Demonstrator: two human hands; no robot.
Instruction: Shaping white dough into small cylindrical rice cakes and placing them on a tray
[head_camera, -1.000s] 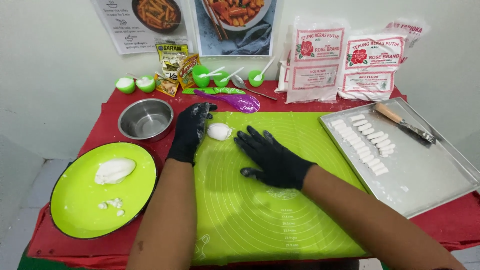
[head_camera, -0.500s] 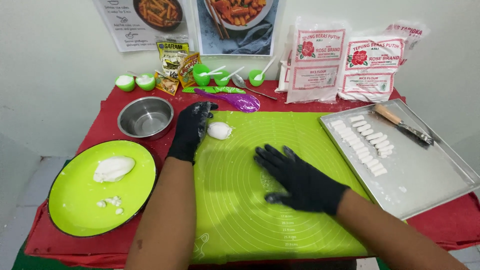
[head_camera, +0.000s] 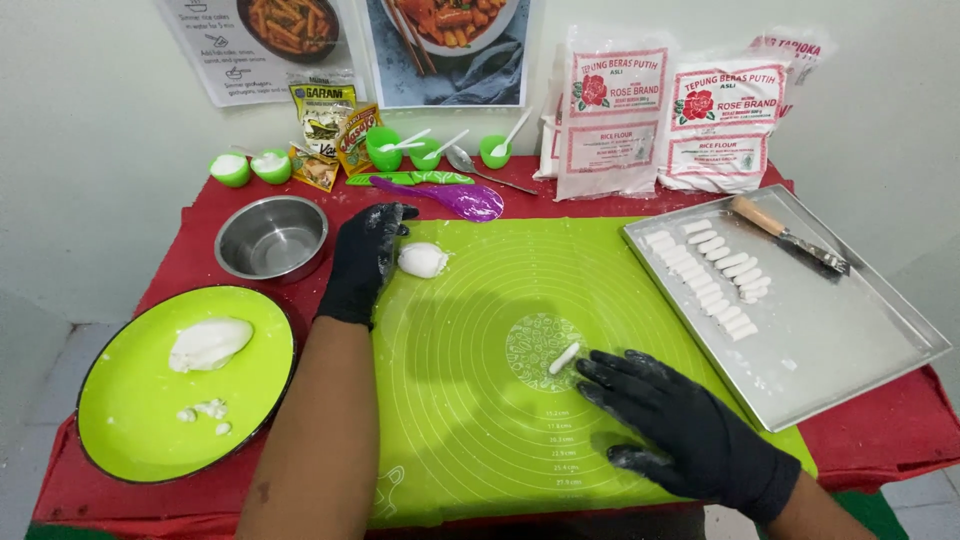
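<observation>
Since the earlier frames the right hand (head_camera: 680, 425) has slid back across the green silicone mat (head_camera: 480, 420) toward the near edge, and a small rolled stick of white dough (head_camera: 564, 357) now lies uncovered on the mat's printed centre circle, just beyond the gloved fingertips (head_camera: 592, 368). That hand lies flat, palm down, fingers spread wide and holding nothing; whether the nearest fingertip touches the stick or only sits just beside it cannot be told. The left hand (head_camera: 362, 255), also in a black glove dusted with flour, has kept its place at the far left corner of the mat, its fingers loosely curved against the side of a white dough ball (head_camera: 422, 260), resting beside it rather than closed around it. To the left, on the red tablecloth (head_camera: 190, 250), stand an empty steel bowl (head_camera: 271, 238) and, nearer, a round green plate (head_camera: 120, 420) carrying a larger lump of dough (head_camera: 209, 343) and a few crumbs. On the right a metal tray (head_camera: 850, 350) holds two rows of cut dough sticks (head_camera: 710, 272) and a wooden-handled scraper (head_camera: 785, 232). Along the wall sit small green cups (head_camera: 250, 167) with white spoons, seasoning sachets (head_camera: 335, 130), a purple spatula (head_camera: 445, 196) and white flour bags (head_camera: 660, 120).
</observation>
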